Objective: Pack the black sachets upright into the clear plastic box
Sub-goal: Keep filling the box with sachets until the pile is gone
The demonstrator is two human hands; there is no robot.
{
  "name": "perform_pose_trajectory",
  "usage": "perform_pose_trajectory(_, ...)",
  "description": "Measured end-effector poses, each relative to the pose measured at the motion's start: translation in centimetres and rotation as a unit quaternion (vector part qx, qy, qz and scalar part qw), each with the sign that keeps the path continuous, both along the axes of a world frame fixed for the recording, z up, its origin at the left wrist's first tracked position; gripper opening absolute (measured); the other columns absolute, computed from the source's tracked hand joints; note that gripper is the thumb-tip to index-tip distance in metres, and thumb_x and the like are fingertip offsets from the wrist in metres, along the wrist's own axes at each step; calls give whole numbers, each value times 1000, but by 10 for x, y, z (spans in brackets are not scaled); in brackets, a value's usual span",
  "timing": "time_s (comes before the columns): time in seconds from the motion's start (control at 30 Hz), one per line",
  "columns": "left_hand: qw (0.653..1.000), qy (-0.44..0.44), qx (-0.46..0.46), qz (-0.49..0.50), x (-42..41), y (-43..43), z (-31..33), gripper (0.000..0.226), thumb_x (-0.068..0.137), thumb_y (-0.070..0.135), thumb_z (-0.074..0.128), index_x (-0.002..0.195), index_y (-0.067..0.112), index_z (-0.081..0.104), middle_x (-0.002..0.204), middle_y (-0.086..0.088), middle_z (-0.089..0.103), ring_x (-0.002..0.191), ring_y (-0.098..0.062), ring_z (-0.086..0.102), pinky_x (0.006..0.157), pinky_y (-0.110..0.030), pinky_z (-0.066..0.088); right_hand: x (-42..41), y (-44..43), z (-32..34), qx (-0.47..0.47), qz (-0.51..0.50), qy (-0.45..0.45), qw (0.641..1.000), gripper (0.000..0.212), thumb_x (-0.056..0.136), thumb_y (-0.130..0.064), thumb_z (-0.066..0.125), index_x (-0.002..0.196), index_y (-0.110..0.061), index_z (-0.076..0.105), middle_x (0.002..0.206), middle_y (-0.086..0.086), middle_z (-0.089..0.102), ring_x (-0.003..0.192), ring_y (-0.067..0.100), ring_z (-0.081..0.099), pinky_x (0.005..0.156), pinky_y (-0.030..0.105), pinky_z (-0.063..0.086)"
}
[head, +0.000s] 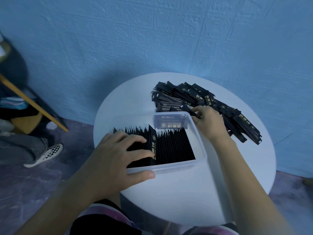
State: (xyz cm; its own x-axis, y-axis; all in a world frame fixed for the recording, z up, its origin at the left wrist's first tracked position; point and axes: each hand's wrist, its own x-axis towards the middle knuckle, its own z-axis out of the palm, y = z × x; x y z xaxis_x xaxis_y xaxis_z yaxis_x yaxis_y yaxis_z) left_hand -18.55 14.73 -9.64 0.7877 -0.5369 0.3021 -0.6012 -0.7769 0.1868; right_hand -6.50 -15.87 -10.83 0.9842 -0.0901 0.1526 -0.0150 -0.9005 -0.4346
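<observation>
The clear plastic box [199, 133] sits on the round white table [177, 197], filled with several black sachets [172, 145] standing upright in a row. My left hand [118, 155] rests over the left part of that row, fingers laid on the sachets and thumb against the box's near wall. A loose pile of black sachets [186, 95] lies behind and right of the box. My right hand [208, 122] reaches into the pile's near edge and pinches one black sachet [188, 108] between its fingertips.
A blue textured wall [152, 39] stands right behind the table. At the left, another person's leg and checkered shoe [45, 155] are on the floor, beside a dark piece of furniture with a wooden leg [33, 102].
</observation>
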Motion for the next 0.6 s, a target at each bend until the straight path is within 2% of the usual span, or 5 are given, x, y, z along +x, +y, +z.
perform_pose_trajectory(0.13,1000,0,-3,-2,0,0,-1,45,84,76,50,114,48,68,129,17,58,107,-13,51,87,-36,38,4,-1,0,-6,-11,12,1000,33,93,-34,66,123,-20,68,102,5,67,96,26,62,73,29,36)
perform_pose_trajectory(0.27,1000,-2,-3,-1,-1,-1,0,45,83,76,50,114,48,68,129,17,59,107,-13,51,87,-37,39,6,-2,-2,-12,-12,7,1000,24,92,-35,68,111,-20,72,107,6,67,97,27,62,73,30,37)
perform_pose_trajectory(0.33,1000,-2,-1,0,0,-1,0,45,84,76,49,114,48,68,129,17,58,107,-13,51,87,-37,39,5,-3,-2,-15,-11,-2,1000,22,91,-34,68,108,-21,72,108,5,69,99,28,63,75,32,43)
perform_pose_trajectory(0.4,1000,-1,-3,0,0,-1,0,45,84,76,49,114,48,68,129,17,58,107,-14,51,87,-37,39,4,-4,0,-3,-13,-10,1000,22,90,-34,69,107,-21,72,102,2,72,96,26,64,77,33,47)
perform_pose_trajectory(0.6,1000,-4,-4,2,-1,-1,0,46,84,75,49,113,47,68,129,16,59,106,-16,54,87,-38,40,7,-6,0,66,20,51,996,11,88,-35,74,94,-30,66,82,-10,64,77,19,60,69,28,39)
